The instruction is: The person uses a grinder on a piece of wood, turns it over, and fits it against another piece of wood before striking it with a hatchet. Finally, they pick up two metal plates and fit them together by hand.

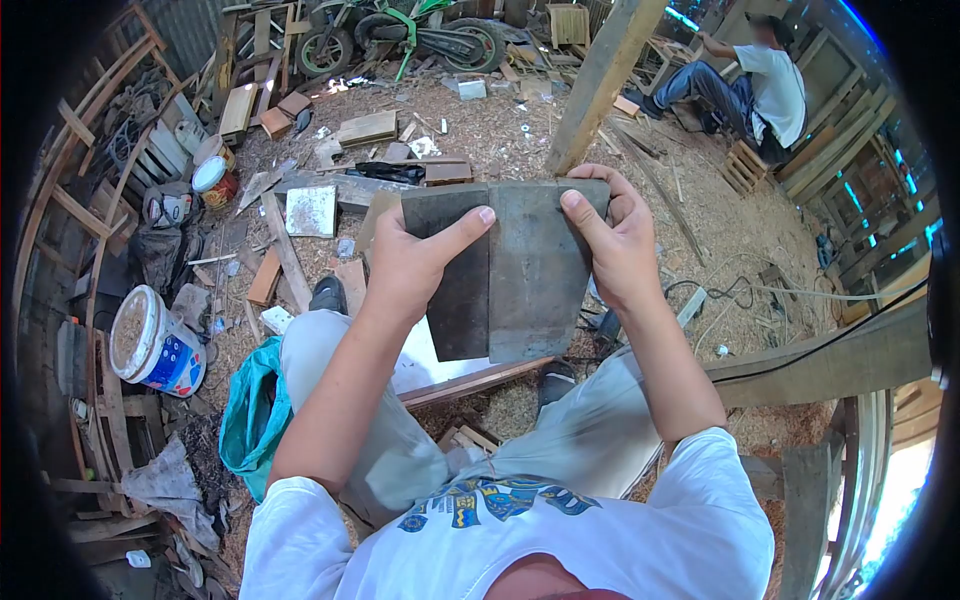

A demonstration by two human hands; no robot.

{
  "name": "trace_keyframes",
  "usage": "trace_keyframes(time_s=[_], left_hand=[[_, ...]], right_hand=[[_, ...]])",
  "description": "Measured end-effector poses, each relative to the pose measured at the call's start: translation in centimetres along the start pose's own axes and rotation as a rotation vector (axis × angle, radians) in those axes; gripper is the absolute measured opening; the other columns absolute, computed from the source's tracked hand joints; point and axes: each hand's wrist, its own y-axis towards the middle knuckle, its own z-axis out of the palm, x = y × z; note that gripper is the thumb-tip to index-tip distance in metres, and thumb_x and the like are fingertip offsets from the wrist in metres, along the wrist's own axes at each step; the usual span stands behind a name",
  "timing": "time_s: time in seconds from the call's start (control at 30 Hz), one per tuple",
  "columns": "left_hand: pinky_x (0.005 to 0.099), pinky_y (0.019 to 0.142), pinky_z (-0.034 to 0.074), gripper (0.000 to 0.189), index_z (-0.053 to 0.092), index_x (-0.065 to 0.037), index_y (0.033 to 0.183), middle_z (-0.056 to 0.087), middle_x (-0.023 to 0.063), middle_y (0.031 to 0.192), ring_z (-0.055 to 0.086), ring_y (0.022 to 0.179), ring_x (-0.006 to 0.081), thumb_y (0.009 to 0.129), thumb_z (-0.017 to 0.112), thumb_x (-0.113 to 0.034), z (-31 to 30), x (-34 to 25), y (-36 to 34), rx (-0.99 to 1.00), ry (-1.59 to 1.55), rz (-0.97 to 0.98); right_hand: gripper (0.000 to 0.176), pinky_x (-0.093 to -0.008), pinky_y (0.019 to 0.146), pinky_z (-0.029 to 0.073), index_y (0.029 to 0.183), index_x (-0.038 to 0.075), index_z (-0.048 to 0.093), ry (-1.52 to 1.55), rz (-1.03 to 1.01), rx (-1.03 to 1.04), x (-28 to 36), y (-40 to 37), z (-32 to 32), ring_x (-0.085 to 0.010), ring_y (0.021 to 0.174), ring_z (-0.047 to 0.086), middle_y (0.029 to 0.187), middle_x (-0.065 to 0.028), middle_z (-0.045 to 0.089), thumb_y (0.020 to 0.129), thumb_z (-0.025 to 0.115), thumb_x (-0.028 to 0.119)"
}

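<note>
Grey board: flat, weathered, narrower at near end; held up in front of chest, centre of scene, above knees.
Dark board: darker slab, butted against left edge of Grey board, touching along the seam.
Left hand: closed on left edge of Dark board, thumb stretched across face to the seam, fingers hidden behind.
Right hand: closed on far right corner of Grey board, thumb flat on face, fingers wrapped behind.
Handling: probably stiff and light enough for one hand each; rough dry faces, little slip; thin edges likely splintery. Judged by look only.
Grip spot: outer long edges toward far end, thumb on face, fingers behind; seam unsupported, so pieces may slide apart if the pinch eases.
Floor: sawdust and wood offcuts all round.
Bucket: white, near left, on floor.
Teal bag: near left, just beside left knee.
Post: slanted timber, far centre, behind the boards.
Other person: seated far right, well apart.
</note>
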Motion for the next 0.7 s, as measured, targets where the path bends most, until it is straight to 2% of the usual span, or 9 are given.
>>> trace_keyframes(time_s=[0.07, 0.1, 0.6, 0.67, 0.7], left_hand=[[0.0292, 0.076, 0.056, 0.029, 0.075, 0.001, 0.102, 0.076, 0.0069, 0.095, 0.070, 0.082, 0.0127, 0.084, 0.088, -0.018, 0.07, 0.12, 0.06, -0.023, -0.013, 0.039], [0.0292, 0.076, 0.056, 0.029, 0.075, 0.001, 0.102, 0.076, 0.0069, 0.095, 0.070, 0.082, 0.0127, 0.084, 0.088, -0.018, 0.12, 0.00, 0.02, -0.023, -0.013, 0.040], [0.0304, 0.078, 0.057, 0.038, 0.073, 0.003, 0.104, 0.076, 0.0089, 0.098, 0.071, 0.083, 0.0143, 0.081, 0.090, -0.022, 0.14, -0.03, 0.04, -0.044, 0.008, 0.020], [0.0323, 0.085, 0.055, 0.039, 0.071, -0.001, 0.114, 0.074, 0.0070, 0.105, 0.069, 0.093, 0.0148, 0.084, 0.088, -0.019, -0.01, 0.10, 0.04, -0.007, 0.038, -0.037], [0.0323, 0.085, 0.055, 0.039, 0.071, -0.001, 0.114, 0.074, 0.0070, 0.105, 0.069, 0.093, 0.0148, 0.084, 0.088, -0.019, -0.01, 0.23, 0.02, -0.011, 0.037, -0.036]], right_hand=[[0.033, -0.0240, 0.079, 0.051, 0.122, 0.002, 0.059, -0.004, -0.002, 0.002, -0.03, -0.01, 0.01, -0.0079, 0.090, 0.063, 0.100, -0.0023, 0.068, 0.096, 0.076, 0.013], [0.033, -0.0239, 0.079, 0.051, 0.122, 0.002, 0.059, 0.005, 0.006, 0.008, -0.08, -0.04, 0.01, -0.0079, 0.090, 0.063, 0.100, -0.0024, 0.068, 0.096, 0.076, 0.012], [0.032, -0.0248, 0.081, 0.053, 0.122, 0.002, 0.060, 0.029, 0.025, -0.017, -0.09, -0.31, 0.08, -0.0094, 0.092, 0.065, 0.103, -0.0044, 0.068, 0.096, 0.076, 0.012], [0.033, -0.0248, 0.081, 0.053, 0.122, 0.002, 0.060, 0.041, 0.022, -0.014, 0.01, -0.28, 0.12, -0.0095, 0.092, 0.065, 0.104, -0.0043, 0.068, 0.096, 0.076, 0.012], [0.033, -0.0249, 0.081, 0.053, 0.123, 0.001, 0.060, 0.041, 0.008, -0.020, 0.21, -0.25, 0.15, -0.0095, 0.092, 0.065, 0.104, -0.0043, 0.068, 0.096, 0.076, 0.012]])
